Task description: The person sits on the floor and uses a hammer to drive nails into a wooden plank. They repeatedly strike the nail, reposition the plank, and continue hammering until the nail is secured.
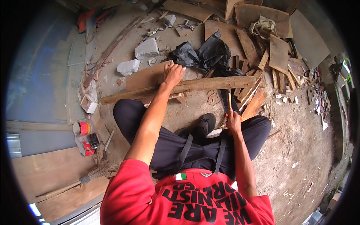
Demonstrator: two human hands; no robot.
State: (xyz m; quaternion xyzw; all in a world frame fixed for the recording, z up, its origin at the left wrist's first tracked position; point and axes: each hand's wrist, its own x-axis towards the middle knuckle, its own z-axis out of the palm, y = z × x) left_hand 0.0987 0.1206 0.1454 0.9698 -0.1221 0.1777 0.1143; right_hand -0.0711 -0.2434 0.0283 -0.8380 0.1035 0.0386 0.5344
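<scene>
My left hand reaches over a long wooden beam with its fingers curled at the far corner of a flat brown board. It seems to grip that board, though the fingertips are partly hidden. The beam lies crosswise in front of my knees, over the board's near part. By my right knee, my right hand is closed around the slim wooden handle of a hammer. Its dark head is hard to make out below the beam's right end. Orange bits show beside this hand.
Black plastic sheeting and pale blocks lie beyond the beam. Scrap wood is heaped at the far right. Tins and a broom are at my left. Wood chips dot the dirt floor.
</scene>
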